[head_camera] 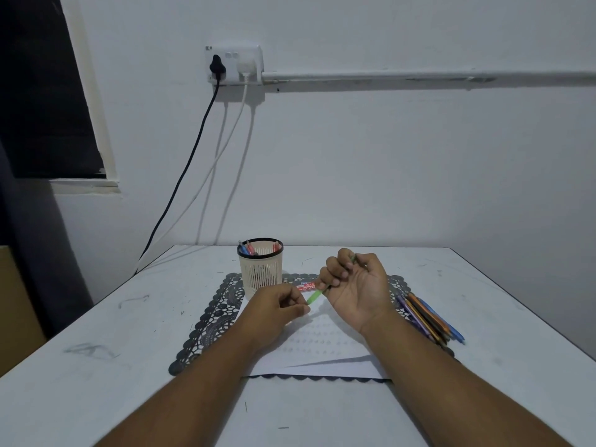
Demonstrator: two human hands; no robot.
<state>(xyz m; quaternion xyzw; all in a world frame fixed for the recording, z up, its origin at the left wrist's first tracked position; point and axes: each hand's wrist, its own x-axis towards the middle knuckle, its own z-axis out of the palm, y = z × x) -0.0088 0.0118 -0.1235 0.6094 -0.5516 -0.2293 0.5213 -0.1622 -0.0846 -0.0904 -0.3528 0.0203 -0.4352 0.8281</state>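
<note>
You are at a simple study desk in a home room: a scuffed white table (96, 317) against a bare white wall (387, 156), with a wall socket (234, 64) and trailing cables (196, 140) above it and a dark window (42, 91) far left. A lace placemat (213, 314), sheets of paper (322, 346), a pen holder (261, 272) and a pile of coloured pencils (425, 317) at right lie on it.

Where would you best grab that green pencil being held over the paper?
Probably pinch the green pencil on its bare middle stretch, coming from above: the right hand wraps its upper barrel, and the left hand pinches its lower end.
</note>
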